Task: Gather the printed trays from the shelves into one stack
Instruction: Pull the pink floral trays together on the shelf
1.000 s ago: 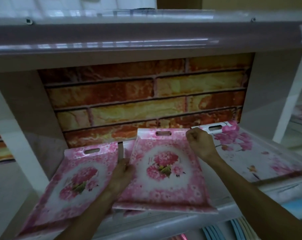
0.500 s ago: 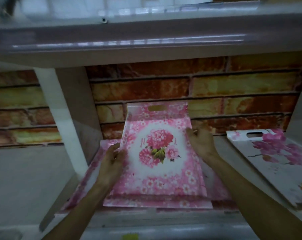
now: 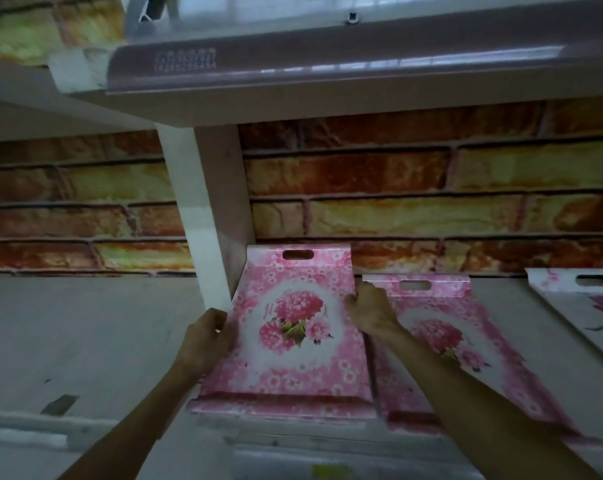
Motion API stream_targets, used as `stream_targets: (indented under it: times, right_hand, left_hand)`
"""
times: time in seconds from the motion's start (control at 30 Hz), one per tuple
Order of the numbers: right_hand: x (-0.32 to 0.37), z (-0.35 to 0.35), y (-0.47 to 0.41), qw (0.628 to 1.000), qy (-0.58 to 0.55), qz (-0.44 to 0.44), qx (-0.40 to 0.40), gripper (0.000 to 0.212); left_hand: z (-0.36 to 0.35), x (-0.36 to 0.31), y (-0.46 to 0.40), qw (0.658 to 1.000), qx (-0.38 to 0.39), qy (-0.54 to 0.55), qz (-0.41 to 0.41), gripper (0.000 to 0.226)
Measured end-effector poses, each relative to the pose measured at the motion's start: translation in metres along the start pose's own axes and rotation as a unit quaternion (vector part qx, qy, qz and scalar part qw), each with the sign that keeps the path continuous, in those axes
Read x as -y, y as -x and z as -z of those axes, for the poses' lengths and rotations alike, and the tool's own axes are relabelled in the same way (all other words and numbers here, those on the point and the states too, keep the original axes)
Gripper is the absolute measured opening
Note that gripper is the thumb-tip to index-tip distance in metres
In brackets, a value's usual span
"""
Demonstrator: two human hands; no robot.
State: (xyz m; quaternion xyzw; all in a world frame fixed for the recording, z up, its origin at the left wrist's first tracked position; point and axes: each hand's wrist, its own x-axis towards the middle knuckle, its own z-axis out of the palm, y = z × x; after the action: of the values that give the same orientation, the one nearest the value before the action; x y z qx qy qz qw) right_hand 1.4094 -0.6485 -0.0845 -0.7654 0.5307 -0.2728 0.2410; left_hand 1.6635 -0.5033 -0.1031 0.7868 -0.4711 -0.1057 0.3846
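— What have you got hold of?
— A pink floral tray [image 3: 293, 327], tilted up off the shelf [image 3: 102, 341]. My left hand [image 3: 203, 341] curls round its left edge, my right hand [image 3: 369, 310] grips the right edge.
— And the other trays?
— A second pink tray [image 3: 466, 327] lies just beside it on the right, under my right forearm. A white tray with magenta blossoms [image 3: 577, 306] sits further right.
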Motion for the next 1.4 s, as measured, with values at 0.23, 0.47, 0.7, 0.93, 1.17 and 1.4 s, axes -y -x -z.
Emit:
stream_targets:
  times: [0.23,0.47,0.7,0.93,1.17,1.4]
  right_hand:
    - [-0.007,-0.018,-0.001,0.999,0.047,-0.002,0.015,0.031]
    - [-0.009,-0.024,0.0,0.993,0.117,0.0,0.007,0.03]
    - [-0.02,0.004,0.006,0.988,0.143,0.041,0.051,0.024]
    - [-0.068,0.101,0.052,0.993,0.098,0.055,0.02,0.039]
    - [-0.153,0.147,0.087,0.985,0.156,-0.056,-0.04,0.039]
    - [-0.197,0.144,0.094,0.97,0.162,-0.183,0.004,0.037]
  left_hand:
    - [-0.01,0.012,-0.009,0.995,0.004,-0.09,-0.038,0.023]
    - [-0.025,0.023,-0.016,0.99,0.013,-0.135,-0.049,0.018]
    - [-0.026,0.026,-0.019,0.986,0.047,-0.155,-0.03,0.02]
    - [-0.026,-0.004,-0.015,0.986,0.006,-0.157,-0.048,0.037]
    - [-0.073,-0.084,0.007,0.989,0.06,-0.024,-0.134,0.019]
    - [-0.123,-0.137,0.011,0.974,0.113,0.038,-0.193,0.013]
